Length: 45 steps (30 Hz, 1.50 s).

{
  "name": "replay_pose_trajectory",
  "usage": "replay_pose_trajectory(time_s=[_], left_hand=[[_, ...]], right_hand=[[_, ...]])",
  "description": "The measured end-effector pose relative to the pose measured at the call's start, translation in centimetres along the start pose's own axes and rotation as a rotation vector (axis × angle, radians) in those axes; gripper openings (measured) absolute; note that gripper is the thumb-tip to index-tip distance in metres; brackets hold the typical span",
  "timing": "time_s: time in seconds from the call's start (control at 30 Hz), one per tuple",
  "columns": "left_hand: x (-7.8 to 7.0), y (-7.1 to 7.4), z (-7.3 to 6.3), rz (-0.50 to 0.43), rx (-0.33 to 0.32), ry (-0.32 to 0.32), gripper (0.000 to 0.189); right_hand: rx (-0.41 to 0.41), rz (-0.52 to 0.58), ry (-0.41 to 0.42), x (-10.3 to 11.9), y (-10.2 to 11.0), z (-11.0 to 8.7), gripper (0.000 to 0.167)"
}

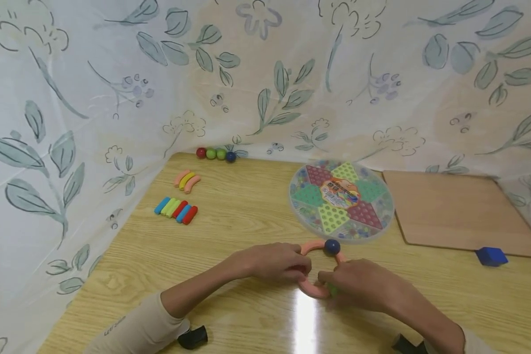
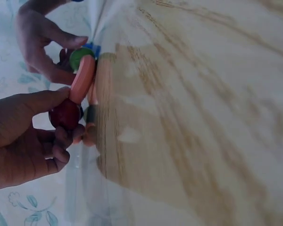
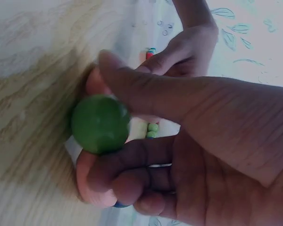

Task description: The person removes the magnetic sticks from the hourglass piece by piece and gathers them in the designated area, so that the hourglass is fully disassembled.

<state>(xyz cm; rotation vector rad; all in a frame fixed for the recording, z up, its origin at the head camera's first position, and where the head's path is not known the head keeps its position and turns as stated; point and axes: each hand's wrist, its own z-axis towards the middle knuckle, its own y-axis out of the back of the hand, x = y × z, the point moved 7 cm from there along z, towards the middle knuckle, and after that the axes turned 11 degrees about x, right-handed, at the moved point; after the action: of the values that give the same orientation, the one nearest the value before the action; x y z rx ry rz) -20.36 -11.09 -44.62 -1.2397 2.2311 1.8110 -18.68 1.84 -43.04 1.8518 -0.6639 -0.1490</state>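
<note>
Pink curved sticks (image 1: 313,290) and balls form a ring low over the wooden table, between both hands. A dark blue ball (image 1: 332,247) sits at the ring's far side. My left hand (image 1: 279,263) is at the ring's left, thumb and fingers pinching a red ball (image 2: 66,114) beside a pink curved stick (image 2: 83,78). On the near right, my right hand (image 1: 363,282) has its thumb and curled fingers around a green ball (image 3: 100,124), touching the pink sticks on either side. The red ball is mostly hidden by the fingers in the head view.
A round Chinese checkers box (image 1: 341,201) lies just behind the ring. A brown board (image 1: 460,211) and a blue block (image 1: 491,256) are at the right. Several short straight sticks (image 1: 176,210), curved sticks (image 1: 187,181) and a row of balls (image 1: 216,154) lie at the left.
</note>
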Motion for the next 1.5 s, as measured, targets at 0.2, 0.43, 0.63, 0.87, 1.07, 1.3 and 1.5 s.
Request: replay_pose_trajectory(time_s=[0.2,0.43,0.63,0.87,1.07,1.3,1.5], left_hand=[[0.3,-0.1,0.0,-0.040,-0.009,0.027,0.010],[0.2,-0.1,-0.2,0.008,-0.010,0.052,0.012],[0.7,1.2,-1.1,0.071,-0.085,0.082,0.012],[3.4,4.1,-3.1,-0.014,-0.227,0.178,0.027],[7.3,7.1,-5.5,-0.101,-0.375,0.276,0.042],[14.5,11.0,-8.3,-0.177,-0.598,0.351,0.039],[20.7,13.2,-9.2,-0.050,-0.742,0.443,0.042]], right_hand=[[-0.076,-0.102,0.031,0.5,0.1,0.6,0.018],[-0.105,-0.149,0.046,0.8,-0.2,0.7,0.014],[-0.164,-0.201,0.063,1.0,0.1,0.6,0.018],[-0.189,-0.198,0.078,1.1,0.3,0.7,0.021],[-0.135,-0.137,0.050,0.8,0.0,0.7,0.021],[-0.168,-0.165,0.064,1.0,0.1,0.5,0.023],[-0.129,-0.149,0.051,0.7,-0.2,0.6,0.023]])
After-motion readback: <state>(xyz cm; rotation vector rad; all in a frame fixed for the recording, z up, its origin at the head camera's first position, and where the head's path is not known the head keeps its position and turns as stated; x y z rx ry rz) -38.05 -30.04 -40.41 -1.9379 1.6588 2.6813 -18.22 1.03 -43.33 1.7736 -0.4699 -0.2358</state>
